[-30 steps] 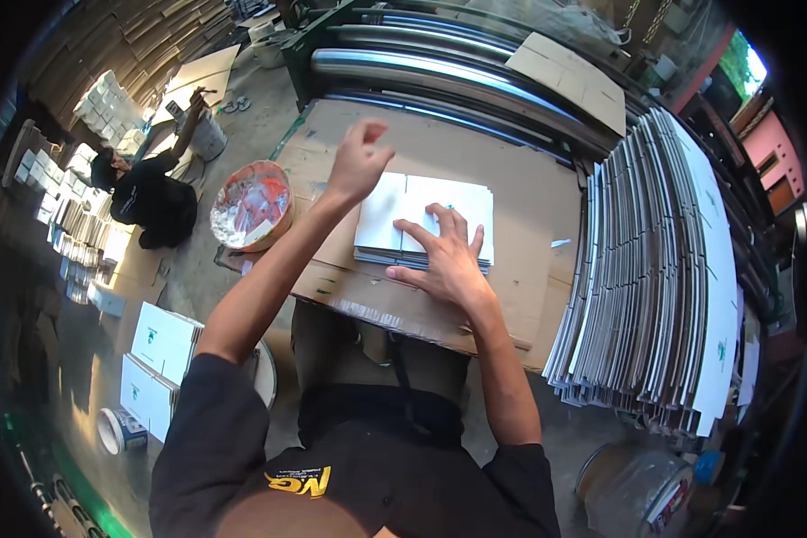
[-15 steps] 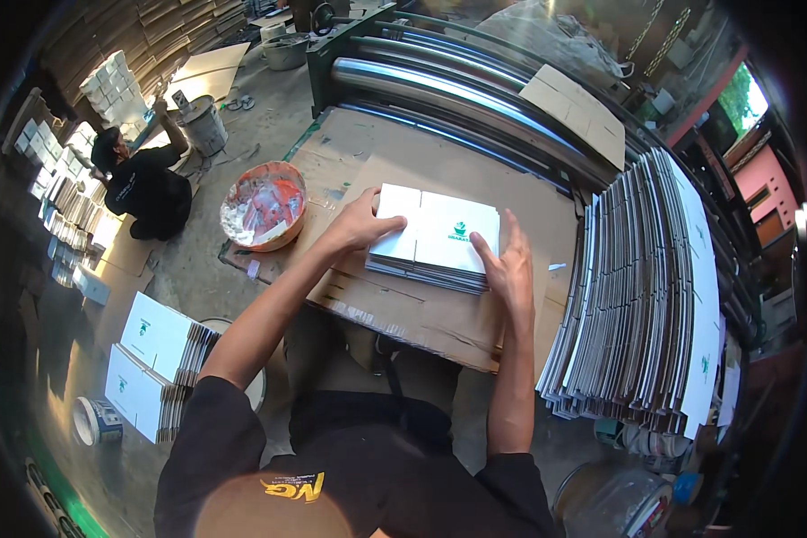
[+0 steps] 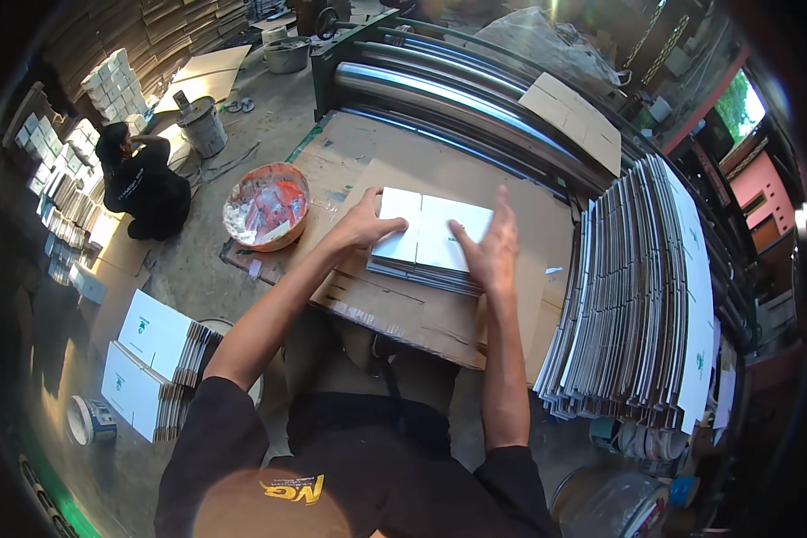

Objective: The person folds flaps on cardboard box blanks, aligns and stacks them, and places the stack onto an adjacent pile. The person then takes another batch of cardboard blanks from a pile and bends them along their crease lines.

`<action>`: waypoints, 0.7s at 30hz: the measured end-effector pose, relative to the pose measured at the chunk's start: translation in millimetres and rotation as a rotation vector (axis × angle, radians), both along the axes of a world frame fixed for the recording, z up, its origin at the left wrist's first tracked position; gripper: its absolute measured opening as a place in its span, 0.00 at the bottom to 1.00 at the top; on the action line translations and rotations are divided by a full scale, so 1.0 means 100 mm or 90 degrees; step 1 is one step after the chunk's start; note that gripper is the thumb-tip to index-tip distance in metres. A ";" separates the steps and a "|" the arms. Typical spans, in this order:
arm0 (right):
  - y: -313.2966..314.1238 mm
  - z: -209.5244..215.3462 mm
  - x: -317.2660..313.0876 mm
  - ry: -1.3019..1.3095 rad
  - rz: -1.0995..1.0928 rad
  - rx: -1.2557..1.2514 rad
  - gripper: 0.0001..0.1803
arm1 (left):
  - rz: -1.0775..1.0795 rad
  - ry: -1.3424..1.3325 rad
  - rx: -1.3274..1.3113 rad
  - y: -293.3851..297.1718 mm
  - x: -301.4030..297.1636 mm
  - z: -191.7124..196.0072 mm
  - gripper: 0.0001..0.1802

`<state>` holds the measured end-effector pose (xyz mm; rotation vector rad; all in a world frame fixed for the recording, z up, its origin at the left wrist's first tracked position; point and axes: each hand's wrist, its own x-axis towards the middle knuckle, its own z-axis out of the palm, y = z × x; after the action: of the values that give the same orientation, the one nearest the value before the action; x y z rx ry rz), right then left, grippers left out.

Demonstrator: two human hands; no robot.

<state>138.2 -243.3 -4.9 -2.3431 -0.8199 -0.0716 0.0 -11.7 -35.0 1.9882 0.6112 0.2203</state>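
Observation:
A small stack of flat, folded white cardboard boxes [image 3: 432, 249] lies in front of me, the top one with a green print partly covered by my right hand. My left hand [image 3: 366, 222] is closed around the stack's left edge, its thumb pressing on the top piece. Against the right side, my right hand [image 3: 493, 251] has its thumb over the top and its fingers stretched out along the edge, slightly blurred. Under the stack is a brown cardboard sheet [image 3: 540, 247] on the work surface.
Metal rollers [image 3: 439, 90] of a machine run behind the work surface. A long row of folded boxes [image 3: 632, 305] stands at right. An orange basin [image 3: 305, 202] sits at left, with more stacked boxes [image 3: 157, 336] below. A person [image 3: 148, 184] in black crouches at far left.
My right hand has shifted left and inward over the stack, its thumb now covering more of the green print. My left hand stays at the left edge. The person's raised arm has come down.

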 end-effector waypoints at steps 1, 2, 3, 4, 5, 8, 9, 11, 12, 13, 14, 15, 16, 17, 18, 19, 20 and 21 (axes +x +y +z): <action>0.13 0.08 -0.14 0.002 -0.001 -0.001 0.67 | 0.007 -0.001 -0.016 0.01 -0.01 -0.02 0.57; 0.27 0.16 -0.30 -0.041 0.025 -0.063 0.69 | 0.013 -0.003 -0.033 0.02 -0.01 -0.04 0.57; 0.37 0.21 -0.40 -0.088 0.054 -0.124 0.70 | 0.014 -0.005 -0.032 0.06 0.00 -0.10 0.57; 0.42 0.17 -0.43 -0.090 0.057 -0.124 0.70 | 0.010 -0.034 -0.021 0.09 0.00 -0.18 0.57; 0.45 0.11 -0.43 -0.072 0.072 -0.135 0.70 | 0.003 -0.062 -0.012 0.06 0.02 -0.15 0.56; 0.38 0.01 -0.38 -0.015 0.089 -0.135 0.71 | 0.004 -0.015 0.013 -0.03 0.03 -0.08 0.56; 0.37 -0.01 -0.36 -0.010 0.076 -0.126 0.71 | 0.007 -0.014 0.011 -0.01 0.03 -0.09 0.56; 0.33 -0.01 -0.31 -0.018 0.041 -0.111 0.70 | 0.019 0.005 0.010 0.02 0.06 -0.09 0.56; 0.29 0.01 -0.28 -0.019 0.039 -0.112 0.70 | 0.017 0.004 0.008 0.02 0.05 -0.11 0.56; 0.21 0.02 -0.26 0.002 0.040 -0.102 0.70 | 0.013 -0.015 0.024 0.02 0.04 -0.12 0.56; 0.15 0.06 -0.25 0.022 0.041 -0.092 0.70 | 0.009 -0.036 0.040 0.02 0.04 -0.13 0.56; 0.07 0.13 -0.27 0.043 0.037 -0.064 0.68 | 0.008 -0.038 0.039 0.01 0.03 -0.12 0.56; -0.05 0.13 -0.29 0.042 0.035 -0.066 0.68 | 0.006 -0.027 0.031 0.00 0.02 -0.11 0.57; -0.19 0.13 -0.31 0.041 0.045 0.029 0.66 | 0.007 -0.017 0.025 0.00 0.00 -0.07 0.57; -0.36 0.13 -0.34 0.040 0.053 0.122 0.64 | 0.007 -0.020 0.022 -0.02 0.01 -0.03 0.57; -0.51 0.13 -0.44 -0.020 0.063 0.158 0.54 | 0.011 -0.002 0.019 -0.02 -0.03 0.00 0.57; -0.66 0.13 -0.62 -0.052 0.047 0.170 0.48 | 0.014 0.016 0.016 -0.01 -0.08 0.01 0.57; -0.85 0.11 -0.79 -0.086 0.026 0.183 0.41 | 0.018 0.018 0.013 0.01 -0.11 0.00 0.57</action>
<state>59.0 -328.6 5.9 -2.0674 -0.8608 -0.3118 -10.5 -11.1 -34.8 2.0059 0.6589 0.2163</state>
